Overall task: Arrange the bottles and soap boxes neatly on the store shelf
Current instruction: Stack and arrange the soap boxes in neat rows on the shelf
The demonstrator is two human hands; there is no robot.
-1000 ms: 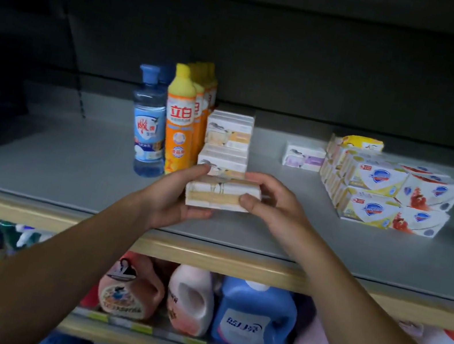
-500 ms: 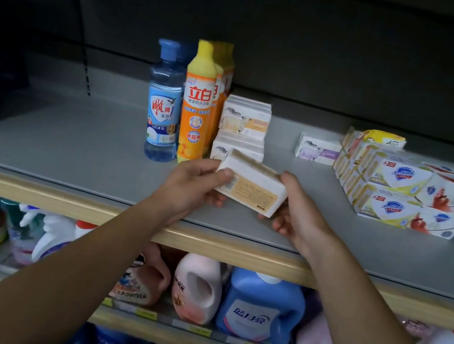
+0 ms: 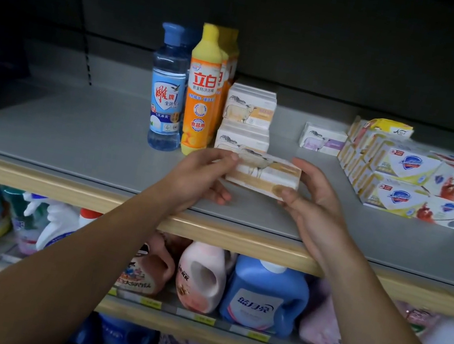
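Both hands clamp one soap box [image 3: 266, 173]: the left hand [image 3: 199, 176] pinches its left end, the right hand [image 3: 310, 200] its right end. It is above the shelf [image 3: 74, 138], near the front edge, before two stacked boxes [image 3: 245, 123] beside the bottles [image 3: 185, 91].

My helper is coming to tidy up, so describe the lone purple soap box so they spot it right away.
On the grey upper shelf, look between the cream sheep-print boxes by the bottles and the stacked blue-shield packs at right. The purple soap box stands alone toward the back, the only one with lilac print.
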